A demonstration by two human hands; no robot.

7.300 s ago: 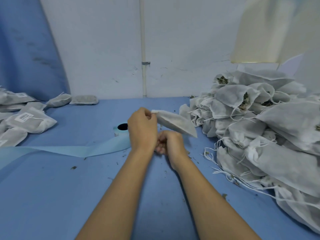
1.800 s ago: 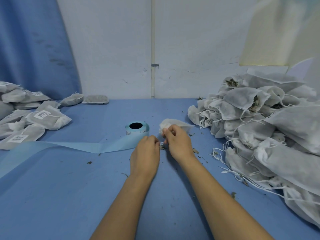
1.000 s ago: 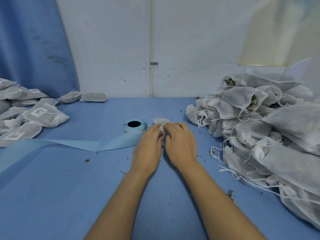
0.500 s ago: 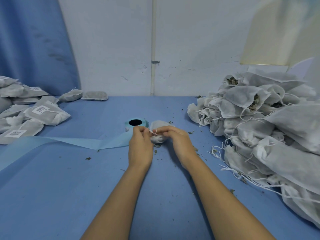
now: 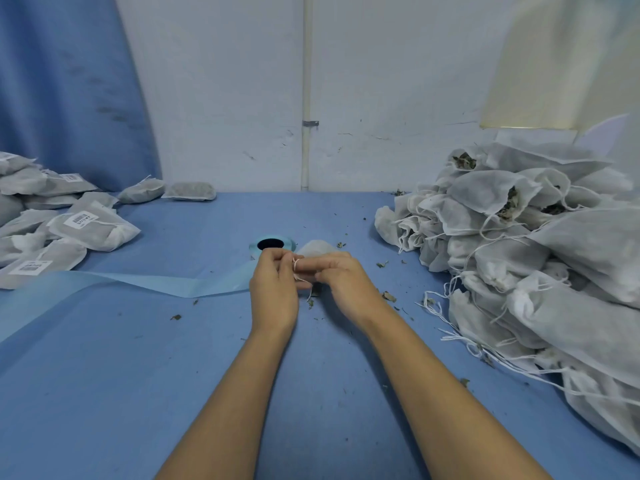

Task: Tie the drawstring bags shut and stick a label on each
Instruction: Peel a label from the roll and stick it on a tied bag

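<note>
A small white drawstring bag point(image 5: 316, 248) lies on the blue table point(image 5: 138, 375) just behind my hands, mostly hidden by them. My left hand point(image 5: 274, 289) and my right hand point(image 5: 341, 282) meet over its neck. Both pinch the thin white drawstring point(image 5: 298, 270), which is looped around a finger between them. A roll of blue label tape point(image 5: 270, 244) stands right behind my left hand, its backing strip point(image 5: 114, 284) trailing off to the left.
A big heap of open, untied white bags point(image 5: 526, 258) with loose strings fills the right side. Tied and labelled bags point(image 5: 90, 225) lie in a pile at the far left. Dried leaf crumbs dot the table. A white wall closes the back.
My hands have stayed together at the bag's neck; the drawstring now shows as a loop wound around a finger. The bag has sunk further behind my hands.
</note>
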